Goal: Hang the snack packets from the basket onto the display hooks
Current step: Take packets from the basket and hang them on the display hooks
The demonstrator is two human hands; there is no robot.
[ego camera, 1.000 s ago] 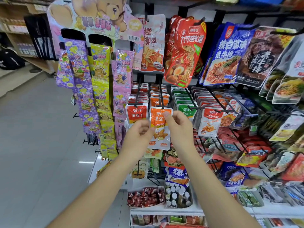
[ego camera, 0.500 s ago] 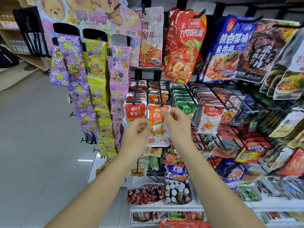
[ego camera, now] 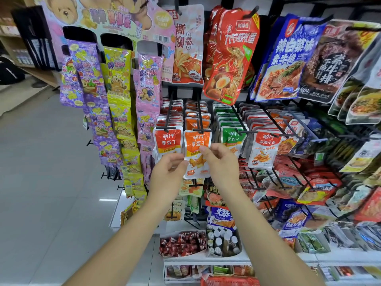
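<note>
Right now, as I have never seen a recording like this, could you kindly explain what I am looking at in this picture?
There is no machine here. A person wears a wide-angle camera on the head, so the single picture looks forward and down along both arms at a shop rack. The left hand and the right hand together pinch one orange packet at the front end of a black display hook. Beside it hang a red packet, a green packet and many other snacks. The basket is not in view.
</note>
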